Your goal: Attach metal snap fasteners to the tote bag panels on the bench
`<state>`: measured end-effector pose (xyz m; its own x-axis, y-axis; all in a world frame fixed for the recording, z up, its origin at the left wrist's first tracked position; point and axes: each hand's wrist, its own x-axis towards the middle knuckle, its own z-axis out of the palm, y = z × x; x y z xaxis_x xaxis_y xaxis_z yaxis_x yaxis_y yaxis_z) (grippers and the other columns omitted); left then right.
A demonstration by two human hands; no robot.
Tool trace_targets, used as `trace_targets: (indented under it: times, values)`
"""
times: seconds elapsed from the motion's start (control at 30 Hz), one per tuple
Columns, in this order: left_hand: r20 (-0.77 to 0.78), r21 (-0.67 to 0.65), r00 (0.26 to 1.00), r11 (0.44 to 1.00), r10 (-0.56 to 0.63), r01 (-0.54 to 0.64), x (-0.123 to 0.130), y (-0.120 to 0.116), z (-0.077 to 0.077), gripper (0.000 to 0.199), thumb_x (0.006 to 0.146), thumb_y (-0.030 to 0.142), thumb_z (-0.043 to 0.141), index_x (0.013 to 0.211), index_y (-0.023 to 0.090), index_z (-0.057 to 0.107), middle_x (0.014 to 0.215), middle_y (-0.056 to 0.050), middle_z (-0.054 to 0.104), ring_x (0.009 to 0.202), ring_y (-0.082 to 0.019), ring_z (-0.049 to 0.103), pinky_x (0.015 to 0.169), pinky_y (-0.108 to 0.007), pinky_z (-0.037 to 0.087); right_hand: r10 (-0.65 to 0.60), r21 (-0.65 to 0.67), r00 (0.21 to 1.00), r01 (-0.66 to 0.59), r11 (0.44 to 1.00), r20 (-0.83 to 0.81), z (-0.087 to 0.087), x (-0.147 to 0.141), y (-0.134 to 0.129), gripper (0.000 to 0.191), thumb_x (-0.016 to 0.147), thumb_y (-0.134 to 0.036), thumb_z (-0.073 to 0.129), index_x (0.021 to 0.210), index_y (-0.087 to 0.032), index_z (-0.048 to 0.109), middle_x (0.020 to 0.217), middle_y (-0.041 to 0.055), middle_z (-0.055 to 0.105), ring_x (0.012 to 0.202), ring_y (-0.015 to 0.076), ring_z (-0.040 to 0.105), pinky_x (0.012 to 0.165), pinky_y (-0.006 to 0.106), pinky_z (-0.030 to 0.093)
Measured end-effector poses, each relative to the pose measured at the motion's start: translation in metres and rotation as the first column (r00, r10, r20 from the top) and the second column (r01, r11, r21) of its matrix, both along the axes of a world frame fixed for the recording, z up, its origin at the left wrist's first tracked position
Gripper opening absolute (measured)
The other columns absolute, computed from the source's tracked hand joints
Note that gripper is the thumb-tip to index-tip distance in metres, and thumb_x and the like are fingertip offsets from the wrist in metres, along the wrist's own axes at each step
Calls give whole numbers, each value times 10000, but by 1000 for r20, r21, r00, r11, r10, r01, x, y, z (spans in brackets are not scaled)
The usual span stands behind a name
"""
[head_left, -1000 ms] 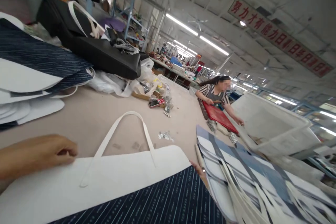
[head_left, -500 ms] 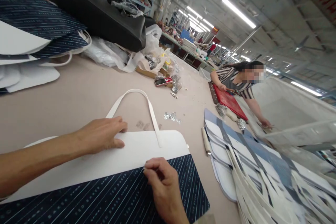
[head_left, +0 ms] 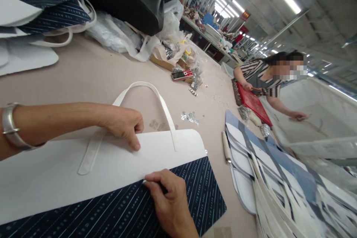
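A bag panel lies flat before me, with a white upper part and a dark blue striped lower part printed with lettering. A white strap handle loops beyond its top edge, both ends lying on the white. My left hand rests over the handle's left side, its fingers curled and thumb tip on the white; anything inside the fingers is hidden. Over the dark print, my right hand is closed in a pinch. A small whitish piece shows at its fingertips, too small to name.
Small metal pieces lie beyond the panel, near a red phone. At right is a stack of panels with white straps, beside a rod-like handle. More panels are piled left. A co-worker leans over a red item.
My left hand's fingers have curled in and its thumb has turned down onto the white part. The handle's left end now shows. My right hand has shifted slightly left; the view has tilted.
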<state>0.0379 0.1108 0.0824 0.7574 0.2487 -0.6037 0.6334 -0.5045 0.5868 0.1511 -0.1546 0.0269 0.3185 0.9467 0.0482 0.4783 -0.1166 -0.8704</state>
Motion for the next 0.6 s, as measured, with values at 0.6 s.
trace_targets:
  times: [0.6]
  values:
    - [-56, -583, 996, 812, -64, 19, 20, -17, -11, 320, 491, 361, 800, 787, 243, 821, 718, -106, 782, 728, -365, 739, 710, -492, 631, 59, 17, 993, -61, 998, 104, -2, -5, 0, 175, 999, -201, 654, 960, -245, 819, 829, 23, 739, 752, 162, 700, 703, 258, 500]
